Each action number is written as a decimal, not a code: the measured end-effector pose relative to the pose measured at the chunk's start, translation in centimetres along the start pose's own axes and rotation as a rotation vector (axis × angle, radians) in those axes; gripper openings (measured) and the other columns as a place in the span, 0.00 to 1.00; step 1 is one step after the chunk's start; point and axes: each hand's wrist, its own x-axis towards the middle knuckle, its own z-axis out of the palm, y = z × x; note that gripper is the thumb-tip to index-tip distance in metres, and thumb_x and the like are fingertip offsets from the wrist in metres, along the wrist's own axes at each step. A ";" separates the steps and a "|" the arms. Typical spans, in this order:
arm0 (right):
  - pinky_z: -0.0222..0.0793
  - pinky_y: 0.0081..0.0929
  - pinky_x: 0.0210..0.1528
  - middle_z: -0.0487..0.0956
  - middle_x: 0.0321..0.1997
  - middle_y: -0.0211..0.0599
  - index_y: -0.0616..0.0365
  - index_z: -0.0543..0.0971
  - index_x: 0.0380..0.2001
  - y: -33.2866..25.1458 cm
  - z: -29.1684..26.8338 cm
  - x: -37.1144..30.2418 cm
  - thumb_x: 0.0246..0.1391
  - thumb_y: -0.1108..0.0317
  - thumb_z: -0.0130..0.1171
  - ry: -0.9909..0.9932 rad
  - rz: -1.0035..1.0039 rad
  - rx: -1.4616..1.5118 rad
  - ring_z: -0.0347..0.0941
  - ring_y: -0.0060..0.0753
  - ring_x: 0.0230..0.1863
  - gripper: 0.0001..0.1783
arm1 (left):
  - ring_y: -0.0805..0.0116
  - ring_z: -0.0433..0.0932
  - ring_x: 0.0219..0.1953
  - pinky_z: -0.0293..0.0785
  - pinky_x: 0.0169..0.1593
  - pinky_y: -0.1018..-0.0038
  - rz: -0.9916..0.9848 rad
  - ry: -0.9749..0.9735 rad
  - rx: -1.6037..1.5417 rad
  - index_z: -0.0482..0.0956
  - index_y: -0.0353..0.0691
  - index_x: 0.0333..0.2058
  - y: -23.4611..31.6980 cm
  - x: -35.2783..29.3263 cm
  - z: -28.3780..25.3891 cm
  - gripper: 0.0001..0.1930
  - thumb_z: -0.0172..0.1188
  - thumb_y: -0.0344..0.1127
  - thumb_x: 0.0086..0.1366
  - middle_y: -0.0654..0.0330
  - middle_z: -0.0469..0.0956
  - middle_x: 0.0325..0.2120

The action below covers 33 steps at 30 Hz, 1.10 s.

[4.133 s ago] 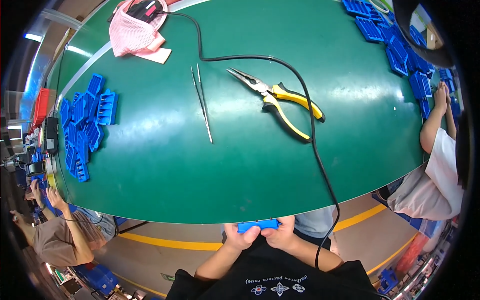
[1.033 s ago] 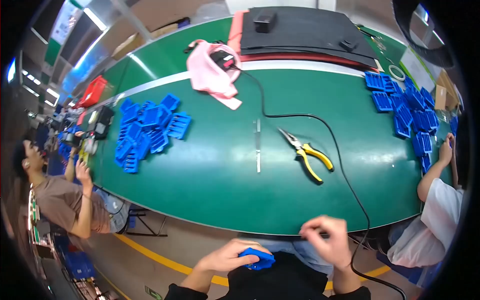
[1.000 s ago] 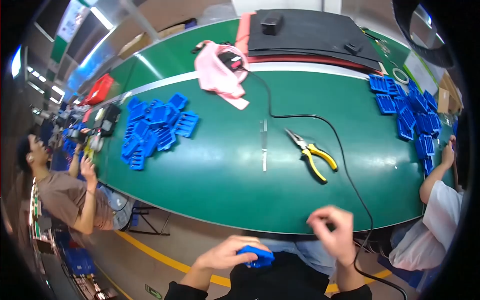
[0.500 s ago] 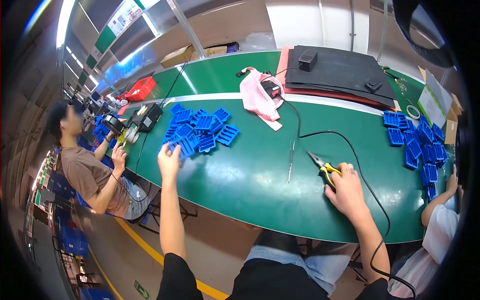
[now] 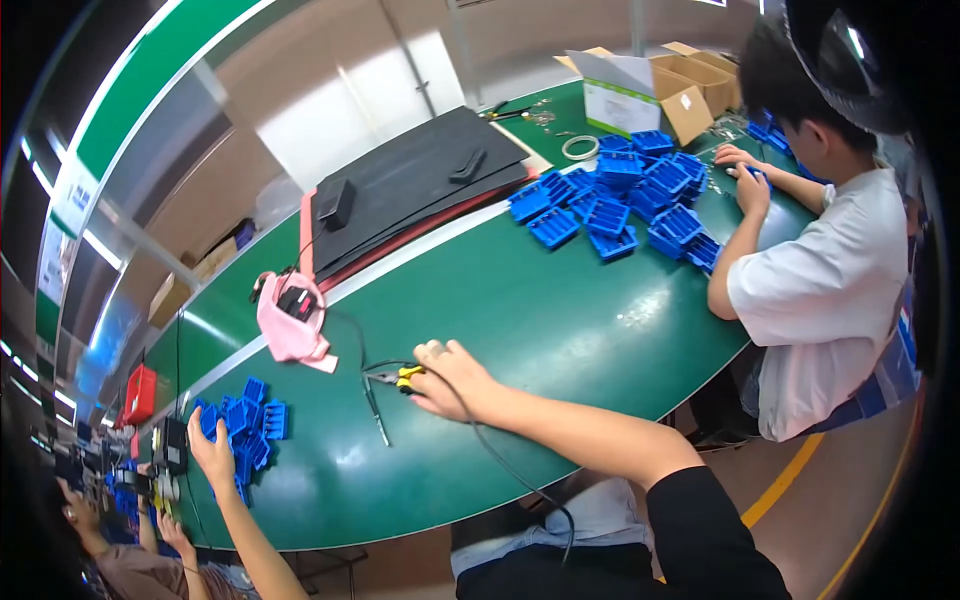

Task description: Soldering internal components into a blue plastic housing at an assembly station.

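At the left end of the table, my left hand (image 5: pixel 210 458) is open beside a pile of blue slotted plastic trays (image 5: pixel 243 420), thumb and fingers apart. It overlaps the near edge of the pile, so I cannot tell whether it touches a tray. My right hand (image 5: pixel 452 382) is closed around pliers (image 5: pixel 408 379) with yellow and black handles, resting low on the tabletop. Their jaws point left. Right by the jaws lie thin metal tweezers (image 5: pixel 377 412). A black cable passes over my right hand.
A pink cloth pouch (image 5: pixel 290 325) holding a black device lies farther back. Behind it are stacked black sheets (image 5: pixel 410 190). More blue trays (image 5: pixel 610 200) are heaped at the right, near a co-worker in a white shirt (image 5: pixel 820 270). Another co-worker sits far left.
The view has swung to the right, bringing the right-hand co-worker into sight. My left hand has let go of a blue tray at the pile. The pliers, still in my right hand, are now beside the tweezers.
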 end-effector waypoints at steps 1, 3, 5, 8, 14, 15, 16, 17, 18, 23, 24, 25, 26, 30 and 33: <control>0.61 0.36 0.39 0.70 0.40 0.43 0.52 0.80 0.27 0.1 0.0 -0.1 0.47 0.52 0.62 0.014 -0.016 -0.009 0.66 0.39 0.44 0.15 | 0.54 0.71 0.55 0.63 0.59 0.65 0.018 -0.027 -0.085 0.71 0.32 0.53 4.8 0.3 -0.3 0.22 0.59 0.29 0.58 0.49 0.73 0.52; 0.64 0.35 0.40 0.71 0.42 0.44 0.55 0.81 0.27 0.5 -0.3 0.4 0.44 0.54 0.65 -0.025 -0.031 -0.004 0.67 0.40 0.46 0.15 | 0.58 0.72 0.55 0.65 0.57 0.67 0.064 -0.075 -0.258 0.73 0.34 0.51 13.7 0.6 -0.2 0.20 0.58 0.26 0.58 0.52 0.74 0.51; 0.65 0.35 0.41 0.72 0.43 0.44 0.56 0.81 0.28 1.3 -2.2 0.5 0.43 0.54 0.66 -0.157 0.066 -0.020 0.68 0.41 0.48 0.16 | 0.59 0.72 0.54 0.67 0.56 0.68 0.158 -0.169 -0.445 0.75 0.33 0.49 22.9 0.5 0.8 0.19 0.59 0.25 0.56 0.52 0.74 0.51; 0.65 0.37 0.47 0.73 0.48 0.45 0.57 0.84 0.32 3.2 -5.6 0.3 0.42 0.58 0.62 -0.347 0.296 -0.089 0.67 0.42 0.53 0.15 | 0.54 0.75 0.51 0.67 0.56 0.65 0.551 -0.281 -0.617 0.77 0.33 0.45 33.4 0.4 6.0 0.18 0.62 0.28 0.53 0.49 0.76 0.47; 0.61 0.45 0.56 0.72 0.54 0.52 0.58 0.82 0.39 8.5 -5.5 -0.3 0.46 0.58 0.55 -0.210 0.516 0.098 0.66 0.51 0.56 0.19 | 0.52 0.72 0.52 0.70 0.54 0.61 0.707 -0.625 -0.505 0.78 0.38 0.42 47.5 -0.1 16.8 0.16 0.64 0.34 0.54 0.52 0.75 0.46; 0.59 0.45 0.58 0.72 0.55 0.52 0.57 0.81 0.40 8.6 -4.5 -0.3 0.49 0.58 0.53 -0.074 0.403 -0.089 0.65 0.51 0.57 0.19 | 0.52 0.71 0.54 0.69 0.55 0.61 0.700 -0.641 -0.458 0.79 0.39 0.42 49.0 -0.7 18.1 0.16 0.64 0.36 0.54 0.52 0.74 0.48; 0.57 0.45 0.59 0.71 0.56 0.53 0.57 0.80 0.41 9.2 -3.5 -0.2 0.52 0.57 0.51 0.067 0.282 -0.283 0.64 0.52 0.58 0.19 | 0.52 0.69 0.55 0.69 0.56 0.61 0.700 -0.645 -0.412 0.79 0.40 0.43 50.5 -1.1 19.3 0.17 0.64 0.37 0.54 0.52 0.73 0.50; 0.56 0.44 0.57 0.72 0.49 0.49 0.56 0.79 0.38 9.5 -2.0 -0.7 0.53 0.56 0.49 0.318 0.179 -0.419 0.65 0.50 0.53 0.18 | 0.51 0.68 0.57 0.69 0.57 0.61 0.723 -0.582 -0.384 0.79 0.42 0.43 51.1 -1.6 21.0 0.17 0.65 0.37 0.54 0.50 0.71 0.52; 0.56 0.44 0.57 0.72 0.49 0.49 0.56 0.79 0.38 9.3 -2.0 -0.9 0.53 0.56 0.49 0.315 0.190 -0.423 0.65 0.50 0.53 0.18 | 0.51 0.68 0.57 0.69 0.57 0.61 0.729 -0.590 -0.390 0.79 0.42 0.43 51.7 -2.0 21.8 0.17 0.65 0.37 0.54 0.50 0.71 0.52; 0.60 0.41 0.51 0.68 0.37 0.44 0.57 0.77 0.29 8.8 -0.8 -0.3 0.48 0.58 0.53 0.134 0.228 -0.328 0.64 0.46 0.41 0.13 | 0.50 0.69 0.56 0.69 0.56 0.61 0.676 -0.680 -0.379 0.79 0.40 0.35 52.2 -2.5 23.6 0.14 0.68 0.35 0.49 0.51 0.70 0.54; 0.61 0.39 0.50 0.68 0.38 0.44 0.57 0.76 0.28 8.9 -0.5 -0.4 0.49 0.59 0.53 0.145 0.253 -0.299 0.64 0.46 0.41 0.12 | 0.50 0.71 0.54 0.70 0.55 0.61 0.652 -0.753 -0.437 0.78 0.39 0.32 52.2 -2.6 23.1 0.13 0.69 0.35 0.48 0.52 0.71 0.54; 0.61 0.39 0.50 0.68 0.38 0.44 0.57 0.76 0.28 9.1 -0.4 -0.3 0.49 0.59 0.53 0.140 0.248 -0.292 0.64 0.46 0.41 0.12 | 0.49 0.74 0.50 0.71 0.52 0.62 0.710 -0.698 -0.441 0.76 0.37 0.28 51.8 -2.9 22.4 0.11 0.67 0.34 0.47 0.50 0.73 0.50; 0.62 0.38 0.50 0.68 0.38 0.43 0.57 0.76 0.30 9.4 -0.3 -0.3 0.50 0.59 0.53 0.135 0.272 -0.269 0.65 0.46 0.43 0.12 | 0.49 0.75 0.49 0.72 0.50 0.62 0.700 -0.681 -0.534 0.74 0.36 0.28 51.6 -2.8 21.7 0.11 0.65 0.34 0.47 0.49 0.75 0.47; 0.63 0.39 0.53 0.73 0.43 0.43 0.56 0.73 0.45 9.1 0.2 0.5 0.52 0.62 0.53 0.325 0.251 -0.135 0.68 0.41 0.50 0.18 | 0.50 0.79 0.43 0.73 0.43 0.68 0.507 -0.604 -0.929 0.67 0.34 0.27 48.3 -1.7 16.7 0.12 0.60 0.33 0.47 0.45 0.78 0.33; 0.68 0.44 0.47 0.79 0.43 0.42 0.52 0.82 0.37 7.0 -4.2 1.7 0.53 0.55 0.57 -0.114 0.474 -0.061 0.73 0.43 0.48 0.15 | 0.73 0.72 0.28 0.70 0.34 0.75 0.285 -0.609 -0.981 0.69 0.34 0.29 42.6 -1.1 12.1 0.09 0.59 0.29 0.53 0.56 0.75 0.23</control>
